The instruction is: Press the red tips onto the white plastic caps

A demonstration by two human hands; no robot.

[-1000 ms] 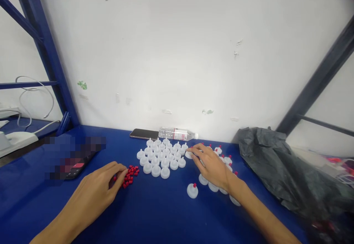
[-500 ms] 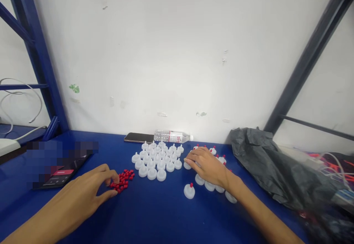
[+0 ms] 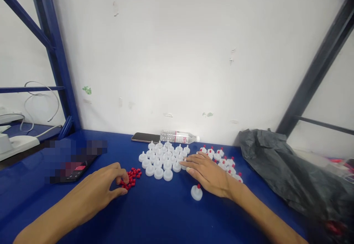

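Observation:
My left hand (image 3: 106, 183) rests at the pile of small red caps (image 3: 134, 175), fingers curled and the thumb apart from the index finger. No cap shows held between them. To the right of that pile stands a cluster of white plastic lids with nozzles (image 3: 158, 173), nozzles up. My right hand (image 3: 208, 174) reaches over the cluster's right edge, fingers stretched out, fingertips at a white lid partly hidden beneath them. Just below this hand sits a single white lid with a red tip (image 3: 196, 193). More red-tipped lids (image 3: 230, 170) stand beyond and right of it, partly covered by the hand.
A clear plastic bottle (image 3: 179, 137) and a dark phone (image 3: 145, 138) lie along the wall. At left, a partly blurred phone-like device (image 3: 79, 170) lies on the blue table (image 3: 155, 214). A black plastic bag (image 3: 265, 155) covers the right side, near a metal frame post (image 3: 306, 78).
My right hand has moved left, from the red-tipped lids to the edge of the plain white ones, its fingers now straighter. My left hand stays at the red caps. The view has shifted slightly.

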